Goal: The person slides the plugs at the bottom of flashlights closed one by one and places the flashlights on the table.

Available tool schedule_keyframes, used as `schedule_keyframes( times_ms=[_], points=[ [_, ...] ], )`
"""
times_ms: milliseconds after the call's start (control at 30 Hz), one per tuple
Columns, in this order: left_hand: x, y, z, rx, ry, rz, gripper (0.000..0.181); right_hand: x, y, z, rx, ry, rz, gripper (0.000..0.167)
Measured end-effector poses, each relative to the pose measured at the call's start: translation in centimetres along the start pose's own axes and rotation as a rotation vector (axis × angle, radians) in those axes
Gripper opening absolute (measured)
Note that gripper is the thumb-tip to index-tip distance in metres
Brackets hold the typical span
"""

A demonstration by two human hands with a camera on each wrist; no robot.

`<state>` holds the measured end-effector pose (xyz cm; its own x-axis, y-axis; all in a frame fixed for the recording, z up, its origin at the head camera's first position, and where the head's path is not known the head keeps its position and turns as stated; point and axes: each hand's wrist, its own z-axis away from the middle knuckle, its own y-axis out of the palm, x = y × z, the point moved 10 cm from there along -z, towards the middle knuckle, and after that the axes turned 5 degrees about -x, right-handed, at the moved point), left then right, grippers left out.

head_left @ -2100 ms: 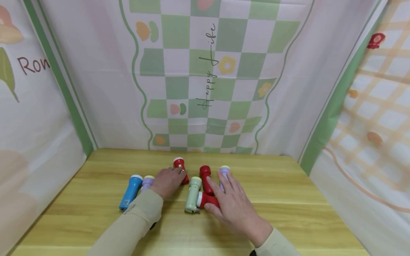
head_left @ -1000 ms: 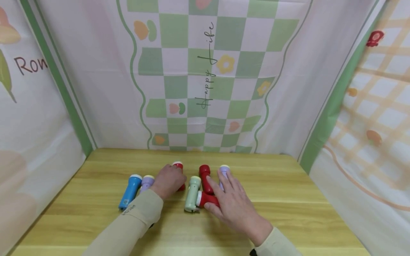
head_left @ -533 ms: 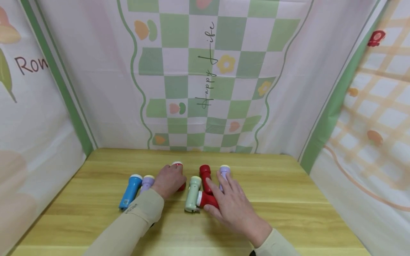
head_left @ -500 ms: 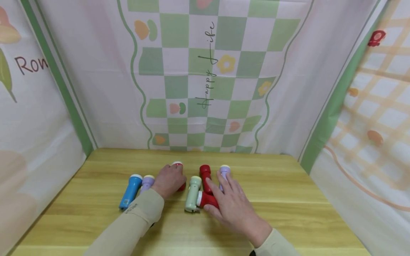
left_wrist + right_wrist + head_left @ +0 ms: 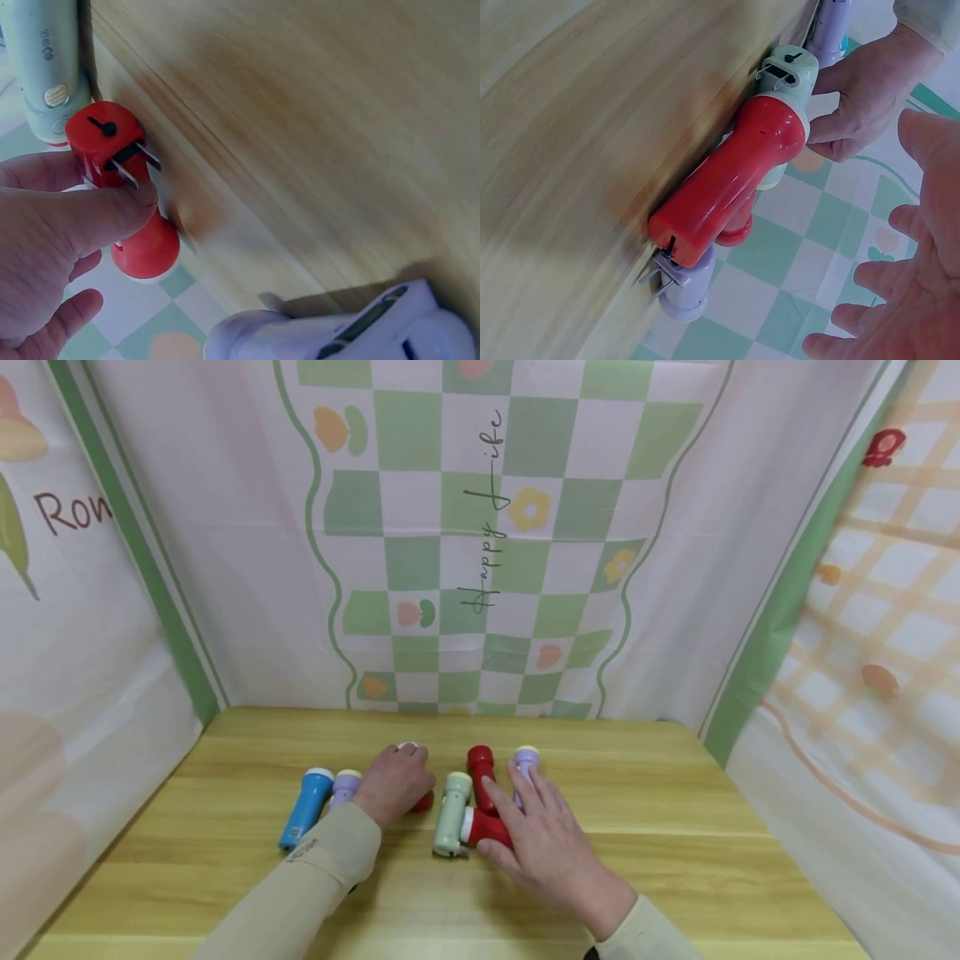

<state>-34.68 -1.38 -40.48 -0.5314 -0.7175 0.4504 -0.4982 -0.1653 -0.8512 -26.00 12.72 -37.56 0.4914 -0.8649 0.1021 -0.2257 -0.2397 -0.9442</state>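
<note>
My left hand [image 5: 393, 783] pinches a red flashlight [image 5: 146, 251] between thumb and fingers. Its two metal plug prongs stick out beside the thumb in the left wrist view; from the head view the hand hides most of it. With fingers spread, my right hand [image 5: 555, 852] is over a red flashlight [image 5: 489, 831] lying crosswise and a purple flashlight [image 5: 527, 758]. In the right wrist view the right palm [image 5: 937, 277] stands apart from the crosswise one, gripping nothing. Another red flashlight [image 5: 481, 763] lies behind. A pale green flashlight [image 5: 452, 818] sits between the hands.
On the wooden table [image 5: 637, 802], a blue flashlight [image 5: 307, 810] and a second purple flashlight [image 5: 346, 785] lie left of the left hand. The purple one is partly covered by the left forearm. A checked cloth [image 5: 480, 568] hangs behind the table.
The left hand has drawn its red flashlight slightly nearer and turned it, its white head shifting left. The hand now covers more of it. My right hand stays in place.
</note>
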Motion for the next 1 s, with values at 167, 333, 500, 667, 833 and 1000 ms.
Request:
schedule_keyframes(
  times_ms=[167, 333, 500, 667, 833, 1000],
  points=[
    [-0.2, -0.1, 0.3, 0.010, 0.025, 0.032, 0.019, 0.0, 0.0, 0.0, 0.000, 0.007, -0.012, 0.076],
    [-0.5, -0.1, 0.4, 0.019, 0.050, 0.061, 0.019, 0.0, -0.1, 0.0, 0.000, 0.003, -0.004, 0.076],
    [-0.6, -0.3, 0.5, -0.005, 0.062, 0.085, 0.019, 0.1, -0.2, 0.0, -0.004, -0.008, -0.002, 0.075],
    [-0.7, -0.4, 0.7, -0.008, 0.072, 0.088, 0.020, 0.1, -0.2, 0.0, -0.007, -0.009, -0.004, 0.076],
    [-0.7, -0.5, 1.0, -0.031, 0.085, 0.097, 0.021, 0.2, -0.3, 0.1, -0.011, -0.009, -0.001, 0.076],
    [-0.6, -0.3, 1.2, -0.006, 0.086, 0.118, 0.023, 0.2, -0.3, 0.1, -0.013, -0.009, -0.002, 0.076]
  ],
)
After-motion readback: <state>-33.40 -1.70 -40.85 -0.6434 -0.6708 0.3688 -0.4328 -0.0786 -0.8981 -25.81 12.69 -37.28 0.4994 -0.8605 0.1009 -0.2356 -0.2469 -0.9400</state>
